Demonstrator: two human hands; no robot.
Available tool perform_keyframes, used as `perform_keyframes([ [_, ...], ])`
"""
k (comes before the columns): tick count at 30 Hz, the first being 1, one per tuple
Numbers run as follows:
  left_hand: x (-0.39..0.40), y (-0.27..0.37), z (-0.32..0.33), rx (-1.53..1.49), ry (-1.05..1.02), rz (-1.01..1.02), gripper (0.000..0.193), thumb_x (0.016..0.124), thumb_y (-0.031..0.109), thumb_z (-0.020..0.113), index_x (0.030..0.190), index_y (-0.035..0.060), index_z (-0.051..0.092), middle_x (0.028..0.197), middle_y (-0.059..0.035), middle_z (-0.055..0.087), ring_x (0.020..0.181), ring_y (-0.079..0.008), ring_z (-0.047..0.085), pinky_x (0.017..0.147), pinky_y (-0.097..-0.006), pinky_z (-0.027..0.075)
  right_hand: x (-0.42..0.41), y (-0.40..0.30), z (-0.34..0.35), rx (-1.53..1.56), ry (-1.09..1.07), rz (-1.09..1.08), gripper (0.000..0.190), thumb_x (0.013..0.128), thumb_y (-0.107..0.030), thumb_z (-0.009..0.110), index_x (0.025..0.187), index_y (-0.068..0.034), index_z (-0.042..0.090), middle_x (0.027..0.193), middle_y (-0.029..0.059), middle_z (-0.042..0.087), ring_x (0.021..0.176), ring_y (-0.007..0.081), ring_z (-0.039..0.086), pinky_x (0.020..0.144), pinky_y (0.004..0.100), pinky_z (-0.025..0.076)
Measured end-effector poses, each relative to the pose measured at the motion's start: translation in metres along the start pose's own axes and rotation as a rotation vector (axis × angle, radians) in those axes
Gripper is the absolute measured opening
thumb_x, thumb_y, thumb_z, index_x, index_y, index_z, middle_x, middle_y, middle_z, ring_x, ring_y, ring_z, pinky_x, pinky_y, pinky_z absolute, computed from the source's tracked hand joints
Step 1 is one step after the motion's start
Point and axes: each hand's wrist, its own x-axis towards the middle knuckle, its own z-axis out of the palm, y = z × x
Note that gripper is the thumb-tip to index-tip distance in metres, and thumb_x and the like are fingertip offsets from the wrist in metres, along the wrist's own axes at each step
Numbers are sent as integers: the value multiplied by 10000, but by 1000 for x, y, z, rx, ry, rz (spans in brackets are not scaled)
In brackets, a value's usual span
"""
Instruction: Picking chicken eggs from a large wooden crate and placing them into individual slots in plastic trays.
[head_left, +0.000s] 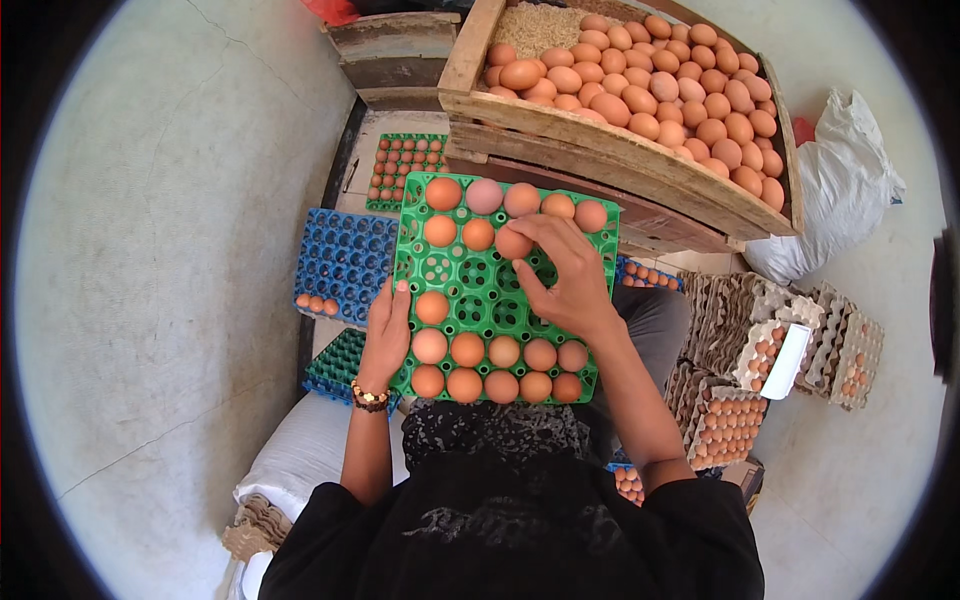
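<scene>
A green plastic egg tray (454, 290) rests over my lap. My left hand (388, 330) grips its left edge, thumb on top. With thumb and fingertips, my right hand (566, 274) holds a brown egg (513, 243) at the third cup of the second row from the far side. Two eggs sit to the left of it in that row. The far row and the two nearest rows are filled with brown eggs. A single egg (432, 307) lies at the left of the fourth row. My right hand hides some cups on the right.
Ahead stands a wooden crate (600, 139) heaped with brown eggs, with husk-like bedding at its left. A blue tray (345, 255) with three eggs lies at left, a full green tray (407, 169) beyond it. Cardboard egg trays (720, 315) are stacked at right. A white sack (300, 442) lies lower left.
</scene>
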Motion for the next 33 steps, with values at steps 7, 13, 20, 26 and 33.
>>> perform_keyframes([
  [7,0,-1,2,-25,8,8,344,1096,261,396,1173,-25,570,958,-95,622,872,-162,533,819,-333,450,-1,-20,6,-156,62,11,357,752,-8,720,1099,-68,660,1148,104,587,962,283,604,794,433,515],
  [13,-1,6,0,-18,-18,12,357,1099,279,386,1154,-19,574,963,-74,629,859,-136,517,799,-323,443,-1,-56,40,51,-261,-237,344,757,-106,752,1090,-116,669,1113,33,633,1050,270,578,902,426,455],
  [20,0,-1,-3,39,-28,-15,336,1104,268,381,1111,-8,573,912,-50,596,819,-117,488,752,-314,432,7,-51,48,-5,-442,-218,258,793,-129,750,1045,-110,701,1068,40,657,1017,254,577,911,410,426],
  [26,1,-5,1,-52,-7,29,351,1102,261,378,1172,-24,572,974,-93,640,859,-163,546,804,-329,453,7,-40,36,768,-366,246,318,900,-151,711,1192,-41,649,1171,74,639,1115,223,604,981,400,481],
  [33,0,1,1,-30,0,18,366,1101,262,384,1212,-39,561,938,-84,633,838,-149,539,795,-330,454,13,-25,31,1171,-235,302,334,940,-135,689,1240,-17,602,1223,69,599,1134,192,601,948,368,527],
])
